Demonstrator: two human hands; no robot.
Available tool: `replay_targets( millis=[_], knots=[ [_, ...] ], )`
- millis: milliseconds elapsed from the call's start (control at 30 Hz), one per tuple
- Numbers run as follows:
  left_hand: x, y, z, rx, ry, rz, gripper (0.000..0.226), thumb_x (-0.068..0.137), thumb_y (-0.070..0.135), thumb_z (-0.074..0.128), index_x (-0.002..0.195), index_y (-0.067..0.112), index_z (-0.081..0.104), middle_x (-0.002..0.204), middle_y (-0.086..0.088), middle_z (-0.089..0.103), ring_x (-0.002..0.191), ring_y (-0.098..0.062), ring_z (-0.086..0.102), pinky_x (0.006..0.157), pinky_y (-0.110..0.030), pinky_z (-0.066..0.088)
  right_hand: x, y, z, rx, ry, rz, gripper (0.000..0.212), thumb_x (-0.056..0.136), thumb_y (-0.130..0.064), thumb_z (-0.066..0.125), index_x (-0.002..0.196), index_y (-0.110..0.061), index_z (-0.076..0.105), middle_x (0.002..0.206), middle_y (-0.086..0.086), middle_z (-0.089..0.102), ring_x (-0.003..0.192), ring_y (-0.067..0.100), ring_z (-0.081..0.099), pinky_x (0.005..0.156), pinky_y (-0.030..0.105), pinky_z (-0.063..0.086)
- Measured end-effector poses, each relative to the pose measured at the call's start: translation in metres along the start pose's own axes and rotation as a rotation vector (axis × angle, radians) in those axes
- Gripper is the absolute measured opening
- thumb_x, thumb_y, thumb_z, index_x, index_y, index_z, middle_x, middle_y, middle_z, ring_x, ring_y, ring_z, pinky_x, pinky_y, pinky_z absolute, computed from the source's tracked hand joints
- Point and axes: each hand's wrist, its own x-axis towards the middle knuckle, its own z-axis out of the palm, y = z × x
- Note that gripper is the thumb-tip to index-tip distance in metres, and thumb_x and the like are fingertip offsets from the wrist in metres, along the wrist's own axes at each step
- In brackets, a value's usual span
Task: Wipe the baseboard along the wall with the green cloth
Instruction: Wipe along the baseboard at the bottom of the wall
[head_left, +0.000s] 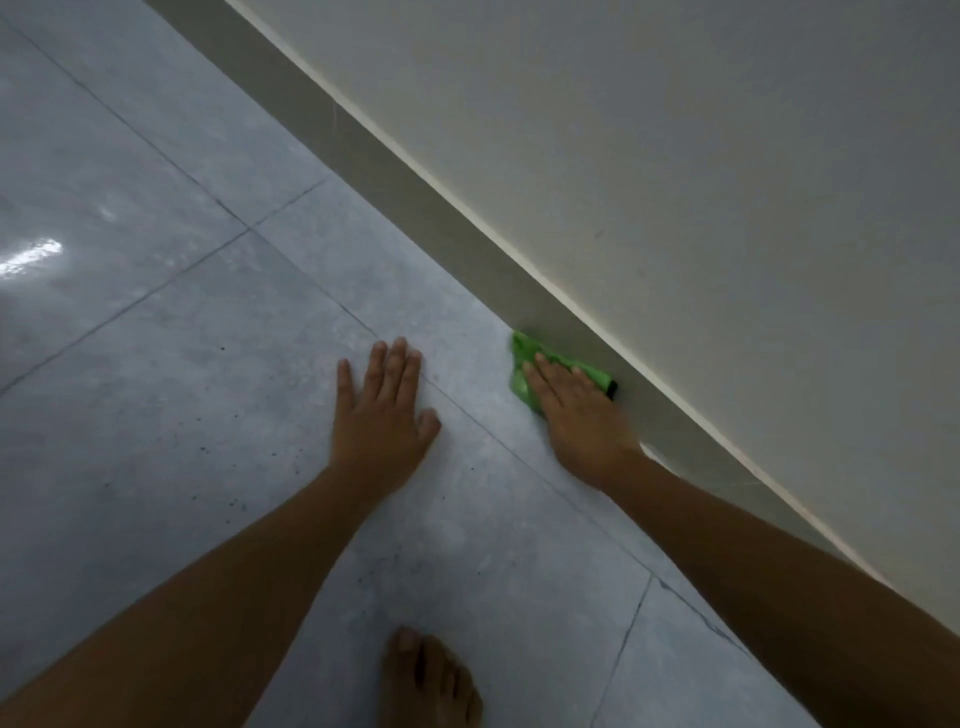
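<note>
A grey-beige baseboard (415, 208) runs diagonally from the upper left to the lower right, under a pale wall (675, 182). The green cloth (522, 358) is pressed against the baseboard's face where it meets the floor. My right hand (576, 410) lies flat on the cloth, fingers stretched out and holding it to the board. A dark tag shows at the cloth's right edge. My left hand (382, 415) rests flat on the grey floor tile to the left of the cloth, fingers apart, with nothing in it.
Glossy grey floor tiles (182, 338) with dark grout lines and small dark specks fill the left and bottom. A light glare lies at the far left. My bare foot (428, 680) stands at the bottom middle.
</note>
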Motion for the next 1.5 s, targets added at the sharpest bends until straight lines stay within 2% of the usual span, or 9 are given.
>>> replay_targets(
  millis=[100,267,367,600,800,933,1133,1333,1500],
  knots=[
    [-0.003,0.019,0.008,-0.002,0.002,-0.112,0.071,0.087,0.044,0.007,0.148,0.01,-0.001,0.156,-0.009,-0.007,0.145,-0.024,-0.007,0.112,-0.058,-0.008,-0.075,0.016,0.036,0.147,-0.077,0.274,0.064,0.082,-0.021,0.031,0.144,-0.008,0.036,0.142,0.012,0.049,0.114,0.029,0.058,0.095,0.043,0.046],
    [-0.006,0.018,0.018,0.033,0.093,-0.092,0.067,0.09,0.039,0.023,0.148,0.005,0.015,0.157,-0.015,0.012,0.145,-0.027,0.006,0.112,-0.061,0.001,-0.205,0.063,0.065,0.265,-0.232,0.476,0.072,0.074,0.005,0.047,0.141,-0.012,0.026,0.138,0.015,0.052,0.118,0.032,0.057,0.102,0.044,0.039],
    [-0.006,0.022,0.016,0.023,0.078,-0.09,0.067,0.091,0.04,0.022,0.148,0.006,0.013,0.157,-0.015,0.011,0.145,-0.028,0.005,0.112,-0.061,0.002,-0.19,0.057,0.065,0.376,-0.252,0.53,0.077,0.07,0.015,0.05,0.139,-0.009,0.026,0.139,0.017,0.051,0.121,0.036,0.054,0.1,0.047,0.042],
    [-0.007,0.021,0.014,0.02,0.065,-0.098,0.067,0.091,0.04,0.023,0.148,0.007,0.013,0.157,-0.014,0.01,0.145,-0.026,0.005,0.113,-0.06,0.001,-0.016,-0.01,0.0,0.498,-0.043,0.256,0.068,0.088,-0.005,0.044,0.15,-0.01,0.019,0.158,0.007,0.02,0.141,0.025,0.021,0.115,0.031,0.015],
    [-0.006,0.019,0.013,0.01,0.066,-0.092,0.068,0.091,0.043,0.023,0.149,0.009,0.011,0.157,-0.011,0.008,0.145,-0.023,0.004,0.113,-0.058,-0.001,-0.03,0.001,0.014,0.479,0.077,0.172,0.056,0.094,-0.024,0.04,0.147,-0.011,0.03,0.152,0.008,0.036,0.134,0.025,0.037,0.111,0.037,0.032],
    [-0.007,0.018,0.014,0.009,0.064,-0.089,0.068,0.09,0.042,0.023,0.149,0.008,0.014,0.157,-0.012,0.012,0.145,-0.024,0.007,0.112,-0.057,-0.002,-0.14,0.045,0.066,0.296,-0.028,0.489,0.052,0.09,-0.032,0.038,0.137,-0.013,0.047,0.128,0.012,0.058,0.1,0.029,0.058,0.081,0.041,0.052],
    [-0.007,0.021,0.013,-0.018,0.09,-0.091,0.068,0.089,0.039,0.025,0.147,0.004,0.019,0.155,-0.016,0.017,0.144,-0.028,0.012,0.111,-0.06,-0.001,-0.22,0.064,0.081,0.253,-0.227,0.896,0.05,0.086,-0.007,0.058,0.135,-0.009,0.049,0.124,0.014,0.058,0.097,0.029,0.058,0.074,0.039,0.052],
    [-0.006,0.022,0.013,-0.01,0.089,-0.096,0.068,0.089,0.04,0.023,0.148,0.005,0.019,0.156,-0.015,0.016,0.145,-0.026,0.009,0.111,-0.056,-0.007,-0.093,0.013,0.034,0.445,0.08,0.474,0.059,0.084,0.005,0.048,0.141,-0.007,0.041,0.141,0.015,0.047,0.128,0.031,0.043,0.111,0.04,0.029],
    [-0.009,0.018,0.012,-0.032,0.088,-0.063,0.069,0.089,0.041,0.024,0.147,0.004,0.021,0.155,-0.016,0.019,0.144,-0.028,0.014,0.111,-0.057,-0.004,-0.039,-0.054,0.006,0.519,0.165,0.133,0.051,0.085,-0.007,0.057,0.135,-0.016,0.051,0.133,0.015,0.055,0.115,0.033,0.051,0.103,0.042,0.037]
  ],
)
